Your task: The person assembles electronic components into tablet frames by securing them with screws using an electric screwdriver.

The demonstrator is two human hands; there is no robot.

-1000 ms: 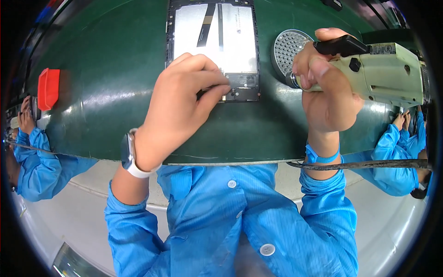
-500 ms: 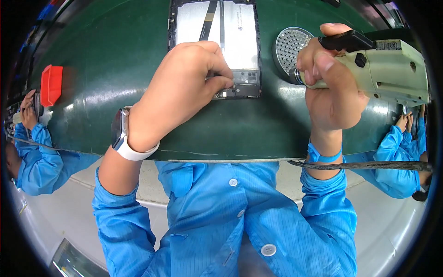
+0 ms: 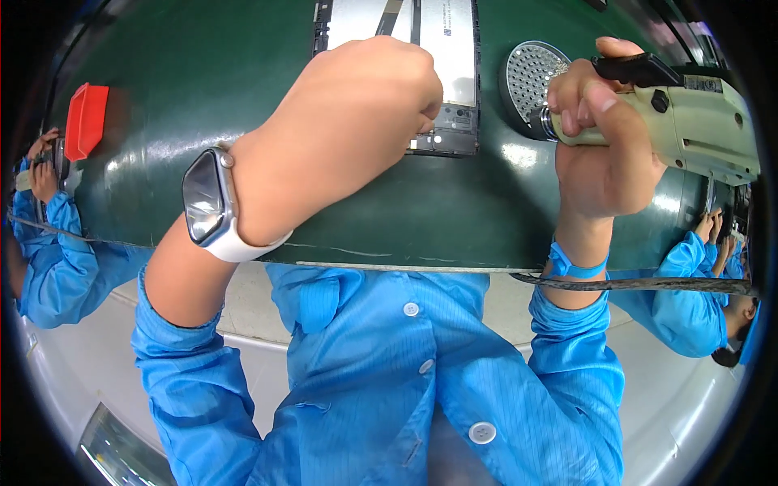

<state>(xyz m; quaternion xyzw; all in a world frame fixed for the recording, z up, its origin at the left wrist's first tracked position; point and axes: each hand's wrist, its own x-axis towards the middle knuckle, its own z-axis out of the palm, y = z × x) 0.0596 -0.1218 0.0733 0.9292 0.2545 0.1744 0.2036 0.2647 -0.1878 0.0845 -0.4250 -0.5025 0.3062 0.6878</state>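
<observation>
An opened tablet (image 3: 466, 65) lies on the green table, its silvery inside facing up, with dark strips across it and a dark frame. My left hand (image 3: 365, 113), wrist in a white-strapped watch, is closed above the tablet's lower part. Its fingers curl under and are mostly hidden, so whatever they hold cannot be made out. My right hand (image 3: 608, 146) grips a pale green electric screwdriver (image 3: 709, 121) with a black lever, held sideways with its nose toward the left. That nose overlaps the near edge of a round dish (image 3: 527, 77) with a perforated plate; the bit is not visible.
A red plastic bin (image 3: 87, 121) stands at the left. A dark cable (image 3: 673, 285) runs along the table's front edge at the right. Co-workers in blue sleeves sit at both sides, the left one (image 3: 61, 267) and the right one (image 3: 697, 300).
My left hand has lifted off the tablet's lower end toward the camera, its fingertips turning out of sight. The right hand keeps its grip on the screwdriver. The whole view has shifted slightly.
</observation>
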